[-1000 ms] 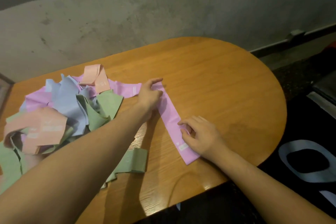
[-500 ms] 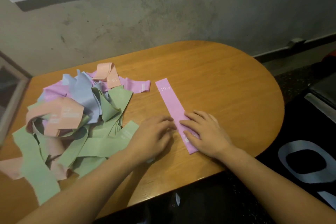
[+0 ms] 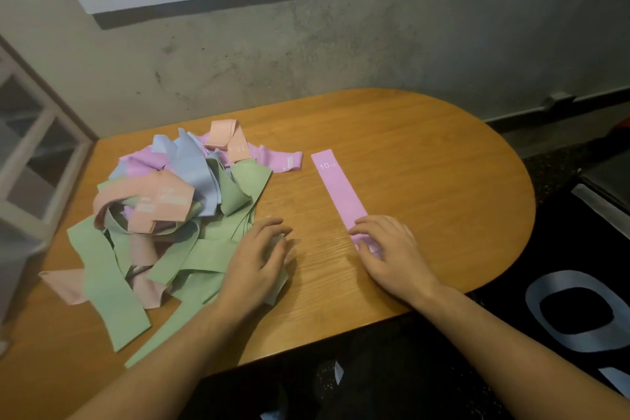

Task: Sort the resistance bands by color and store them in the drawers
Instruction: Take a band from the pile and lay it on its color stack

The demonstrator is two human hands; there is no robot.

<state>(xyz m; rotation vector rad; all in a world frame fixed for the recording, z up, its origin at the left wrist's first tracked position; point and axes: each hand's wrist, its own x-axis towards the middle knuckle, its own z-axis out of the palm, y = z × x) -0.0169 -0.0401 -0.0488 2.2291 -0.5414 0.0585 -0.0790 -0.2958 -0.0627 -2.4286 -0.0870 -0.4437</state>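
A pink band (image 3: 339, 189) marked "10" lies flat and straight on the wooden table (image 3: 426, 167). My right hand (image 3: 392, 251) rests on its near end with fingers spread. Left of it sits a tangled pile of bands (image 3: 170, 215) in green, peach, blue and pink. My left hand (image 3: 257, 256) lies on the pile's right edge, over a green band (image 3: 204, 259), fingers slightly bent. Another pink band (image 3: 276, 158) sticks out of the pile's far side.
The table's rounded end is at the right, with dark floor and a grey-patterned black mat (image 3: 579, 310) beyond. A concrete wall runs behind the table. A glass-paned frame (image 3: 30, 160) stands at the far left.
My left hand let go of the pink band's far end and moved back and left onto the green bands. The pink band now lies straight. The camera tilted up.
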